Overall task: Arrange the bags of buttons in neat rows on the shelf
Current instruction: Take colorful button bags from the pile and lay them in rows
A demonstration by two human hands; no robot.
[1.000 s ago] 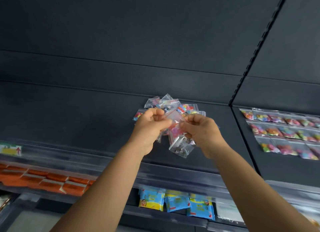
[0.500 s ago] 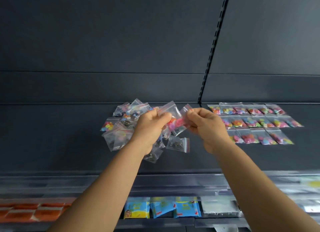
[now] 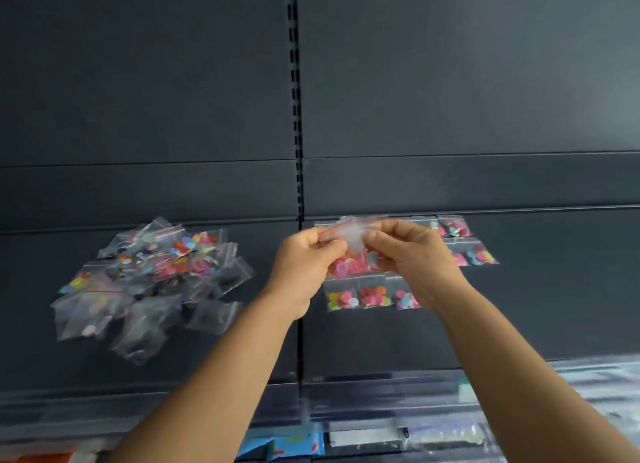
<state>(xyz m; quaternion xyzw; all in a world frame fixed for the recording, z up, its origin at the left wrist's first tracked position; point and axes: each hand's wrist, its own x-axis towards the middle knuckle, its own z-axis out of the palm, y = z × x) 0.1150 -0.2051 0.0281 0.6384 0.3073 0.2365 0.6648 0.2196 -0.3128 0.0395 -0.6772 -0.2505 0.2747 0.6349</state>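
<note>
The left hand [image 3: 304, 258] and the right hand [image 3: 412, 255] together hold one small clear zip-seal bag of pink and red buttons [image 3: 349, 255], each pinching an upper corner between thumb and fingers, so both hands are closed on that bag. The bag hangs between them with its red seal strip running left to right, roughly level, and its button-filled bottom hanging down. It sits in the air directly in front of the arranged rows of clear button bags [image 3: 374, 296] on the right bay of the dark grey metal shelf [image 3: 519, 324]; those rows lie just beyond and below the hands, partly hidden by them. The right hand is the nearer to the far end of the rows, the left hand to the slotted black upright [image 3: 294, 116] that divides the bays. Judged from this, the placing move goes forward and down, the seal strip kept parallel to the rows. Which free slot is meant cannot be told. Well apart to the left lies the loose heap of unsorted clear button bags [image 3: 149, 282]. Compared with half a second ago, the hands and bag have passed rightward from the edge of the heap to the arranged rows, and the grip on both corners is unchanged.
</note>
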